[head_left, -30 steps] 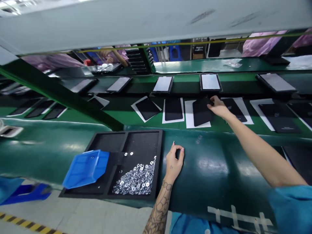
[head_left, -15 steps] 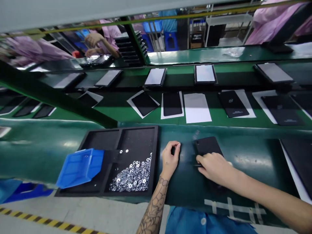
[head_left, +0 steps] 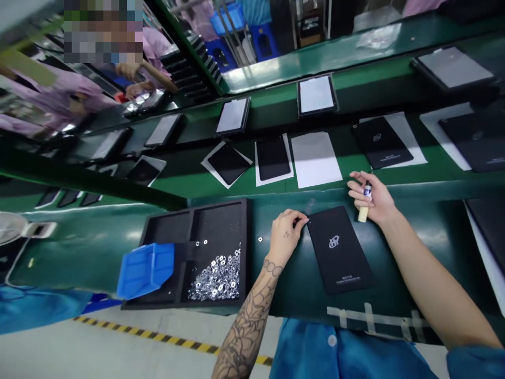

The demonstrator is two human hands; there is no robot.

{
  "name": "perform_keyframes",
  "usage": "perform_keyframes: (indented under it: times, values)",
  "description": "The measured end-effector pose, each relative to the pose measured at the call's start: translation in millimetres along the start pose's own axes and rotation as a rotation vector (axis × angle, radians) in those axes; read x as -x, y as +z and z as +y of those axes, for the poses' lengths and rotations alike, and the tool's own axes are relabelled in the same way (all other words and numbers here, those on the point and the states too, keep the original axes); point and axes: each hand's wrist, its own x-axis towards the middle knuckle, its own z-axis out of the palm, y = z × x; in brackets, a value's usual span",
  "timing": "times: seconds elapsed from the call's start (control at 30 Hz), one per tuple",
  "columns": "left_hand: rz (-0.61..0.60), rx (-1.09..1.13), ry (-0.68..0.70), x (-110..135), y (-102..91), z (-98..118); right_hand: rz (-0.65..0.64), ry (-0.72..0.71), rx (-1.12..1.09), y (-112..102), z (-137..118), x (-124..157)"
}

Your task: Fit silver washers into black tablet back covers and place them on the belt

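Observation:
A black tablet back cover (head_left: 338,263) with a pale logo lies on the green bench in front of me. At its upper left corner is my left hand (head_left: 287,231), thumb and fingertips pinched together; what they hold, if anything, is too small to make out. My right hand (head_left: 376,197) is raised to the right of the cover's top, its fingers curled round a small tube (head_left: 363,213) with a pale yellow end and a blue-and-white label. A single small metal ring (head_left: 260,239) lies between my left hand and the black tray (head_left: 249,252).
The tray holds a heap of metal rings (head_left: 219,276) and a tilted blue bin (head_left: 147,269). Covers on white sheets and a bare white sheet (head_left: 316,159) line the green belt beyond. Tablets (head_left: 316,96) sit farther back. People in pink work across the line.
My right hand has lifted off the cover and moved up and right, exposing the logo and the tube. My left hand has moved right to the cover's corner. A loose ring now shows beside the tray.

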Motion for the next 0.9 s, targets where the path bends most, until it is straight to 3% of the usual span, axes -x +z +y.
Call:
perform_keyframes:
  times: [0.33,0.57,0.9]
  values:
    - [0.033,-0.158,0.005,7,-0.6,15,-0.016,0.026,-0.150,3,10,-2]
    - [0.046,-0.354,0.072,12,0.0,18,-0.003,0.016,-0.125,6,15,-2]
    - [-0.107,-0.241,-0.005,-8,-12.3,18,0.014,-0.014,-0.061,9,17,-3]
